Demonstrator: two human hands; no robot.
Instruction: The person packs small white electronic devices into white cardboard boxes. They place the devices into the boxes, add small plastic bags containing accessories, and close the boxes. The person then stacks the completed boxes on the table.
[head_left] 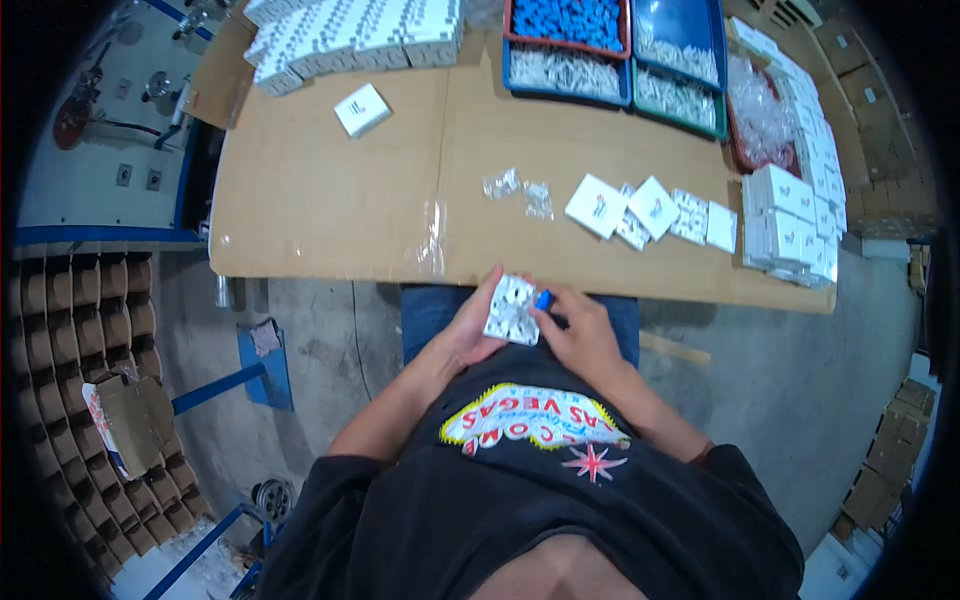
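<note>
Over my lap, just off the table's front edge, my left hand (467,330) grips a white rectangular plate (511,312) with dark holes or fittings on its face. My right hand (582,335) pinches a small blue plastic piece (543,299) at the plate's right edge. Whether the blue piece touches the plate, I cannot tell. On the table beyond lie two small clear bags of parts (502,183). To their right, flat white square covers (598,205) lie beside and partly over several white plates with fittings (690,216).
The cardboard-covered table (330,200) holds stacked white boxes (360,35) at the far left and one loose white box (362,110). Trays of blue pieces (570,22) and pale small parts (565,75) stand at the back. More white boxes (790,225) line the right edge.
</note>
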